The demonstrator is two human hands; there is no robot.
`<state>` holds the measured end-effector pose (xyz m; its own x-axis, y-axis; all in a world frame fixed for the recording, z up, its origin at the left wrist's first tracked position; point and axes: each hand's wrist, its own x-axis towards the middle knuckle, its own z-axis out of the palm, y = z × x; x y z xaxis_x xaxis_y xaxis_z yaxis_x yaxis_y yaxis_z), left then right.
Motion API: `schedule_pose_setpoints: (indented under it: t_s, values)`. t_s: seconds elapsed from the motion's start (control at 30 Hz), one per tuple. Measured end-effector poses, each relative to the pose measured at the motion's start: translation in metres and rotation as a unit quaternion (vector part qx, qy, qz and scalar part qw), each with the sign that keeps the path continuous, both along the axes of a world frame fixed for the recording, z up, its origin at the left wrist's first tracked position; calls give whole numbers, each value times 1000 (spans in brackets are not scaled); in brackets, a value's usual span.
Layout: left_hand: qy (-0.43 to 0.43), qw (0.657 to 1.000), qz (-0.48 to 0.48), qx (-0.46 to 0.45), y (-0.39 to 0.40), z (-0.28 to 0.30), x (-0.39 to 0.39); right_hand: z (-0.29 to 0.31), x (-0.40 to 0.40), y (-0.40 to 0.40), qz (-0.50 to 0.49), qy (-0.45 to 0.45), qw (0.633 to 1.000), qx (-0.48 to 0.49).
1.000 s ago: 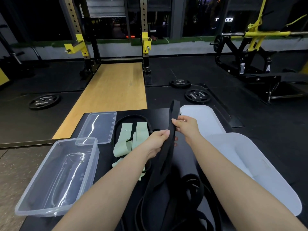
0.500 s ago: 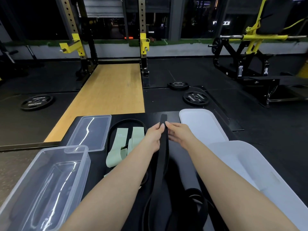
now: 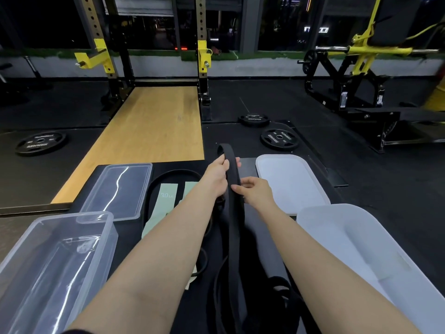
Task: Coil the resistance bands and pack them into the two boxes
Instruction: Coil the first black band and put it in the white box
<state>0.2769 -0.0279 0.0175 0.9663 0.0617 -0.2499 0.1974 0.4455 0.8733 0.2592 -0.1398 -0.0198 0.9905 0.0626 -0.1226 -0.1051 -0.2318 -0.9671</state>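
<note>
A person's two bare forearms reach forward over a black tabletop (image 3: 248, 162) in a dim gym. The left hand (image 3: 216, 175) grips a wide black rubber resistance band (image 3: 234, 213) near its far end, fingers curled round it, and that end now arches up into a small loop above the hand; half a second ago the band lay straight and flat between the two hands. The right hand (image 3: 256, 192) pinches the same band lower down, thumb and fingers closed on its edge, and now sits nearer the body than the left, where earlier the two hands met side by side. The rest of the band trails back toward the body.

Left of the hands lie two pale green flat resistance bands (image 3: 168, 201), one printed "30", inside a thin black band loop (image 3: 154, 189). Further left are a clear plastic lid (image 3: 115, 191) and, nearer, a clear plastic rectangular box (image 3: 55, 268). On the right are a white lid (image 3: 291, 182) and a white plastic box (image 3: 375, 259).

Black weight plates (image 3: 279, 138) lie on the floor beyond.
</note>
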Motion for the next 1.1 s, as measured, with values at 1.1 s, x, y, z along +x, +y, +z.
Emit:
schedule_pose_setpoints:
  t_s: [1.1]
  values:
    - [77, 981, -57, 171, 23, -55, 54, -49, 101, 36, -68, 28, 997, 24]
